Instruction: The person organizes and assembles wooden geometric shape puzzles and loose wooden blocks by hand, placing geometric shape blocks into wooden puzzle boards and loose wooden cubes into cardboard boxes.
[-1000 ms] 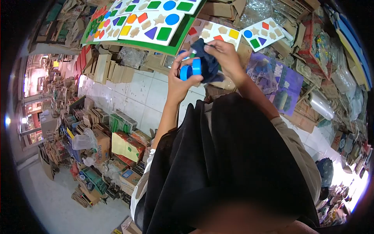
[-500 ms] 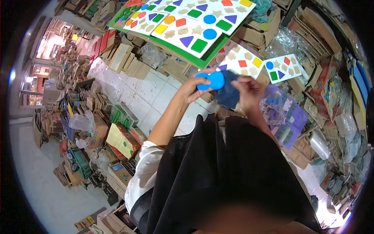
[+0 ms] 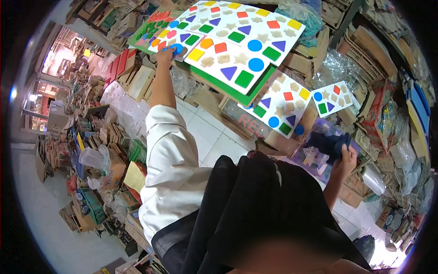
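My left hand (image 3: 165,55) reaches out to the near left end of the white shape boards, its fingers closed on a blue disc (image 3: 177,49) at the board's edge. Whether the disc sits in a recess cannot be made out. Around it lie orange, red and purple pieces on the white board (image 3: 188,51). Low on the right, my right hand (image 3: 347,160) grips a dark blue cloth (image 3: 331,145) that hangs in folds over a purple sheet (image 3: 299,155).
A larger white board (image 3: 230,82) rests on a green panel (image 3: 264,84). Two smaller boards, one nearer (image 3: 278,98) and one farther right (image 3: 344,98), hold coloured shapes. Cartons (image 3: 114,160) and wood stacks crowd both sides; floor tiles (image 3: 207,132) show between.
My left hand has moved up and left with the blue disc to the board. My right hand has moved right and down with the cloth, away from the disc.
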{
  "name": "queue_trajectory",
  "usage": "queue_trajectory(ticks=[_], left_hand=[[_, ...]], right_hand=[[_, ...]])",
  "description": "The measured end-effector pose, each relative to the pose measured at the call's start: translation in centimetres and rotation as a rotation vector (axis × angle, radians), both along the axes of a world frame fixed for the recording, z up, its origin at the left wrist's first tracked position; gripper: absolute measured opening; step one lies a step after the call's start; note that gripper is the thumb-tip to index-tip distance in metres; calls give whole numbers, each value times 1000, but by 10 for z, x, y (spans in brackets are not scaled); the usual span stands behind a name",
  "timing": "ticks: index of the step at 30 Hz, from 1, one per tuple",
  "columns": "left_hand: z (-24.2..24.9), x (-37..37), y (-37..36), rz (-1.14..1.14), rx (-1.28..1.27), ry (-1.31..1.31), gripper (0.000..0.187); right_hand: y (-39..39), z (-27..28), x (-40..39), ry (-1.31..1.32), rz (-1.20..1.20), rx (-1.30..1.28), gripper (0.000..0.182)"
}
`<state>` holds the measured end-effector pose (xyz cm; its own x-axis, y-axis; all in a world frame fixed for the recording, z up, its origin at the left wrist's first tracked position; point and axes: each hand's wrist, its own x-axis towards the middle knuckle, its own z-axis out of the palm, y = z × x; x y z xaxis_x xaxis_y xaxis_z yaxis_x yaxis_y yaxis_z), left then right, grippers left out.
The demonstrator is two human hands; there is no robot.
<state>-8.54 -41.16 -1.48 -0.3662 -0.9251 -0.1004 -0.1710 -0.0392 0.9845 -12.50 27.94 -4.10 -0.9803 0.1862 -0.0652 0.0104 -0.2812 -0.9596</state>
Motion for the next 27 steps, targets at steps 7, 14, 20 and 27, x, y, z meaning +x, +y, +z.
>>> queue_trajectory(ticks=[7, 14, 20, 27], left_hand=[[-27, -16, -35, 34, -489, -506, 43], [-15, -12, -35, -235, -562, -727, 38], [40, -10, 90, -427, -39, 276, 52], [10, 7, 391, -792, 1059, 672, 52]], right_hand=[[5, -9, 5, 105, 28, -96, 14], [-19, 1, -6, 64, 108, -105, 14], [-58, 42, -6, 99, 390, -54, 17], [-188, 67, 15, 922, 504, 821, 39]])
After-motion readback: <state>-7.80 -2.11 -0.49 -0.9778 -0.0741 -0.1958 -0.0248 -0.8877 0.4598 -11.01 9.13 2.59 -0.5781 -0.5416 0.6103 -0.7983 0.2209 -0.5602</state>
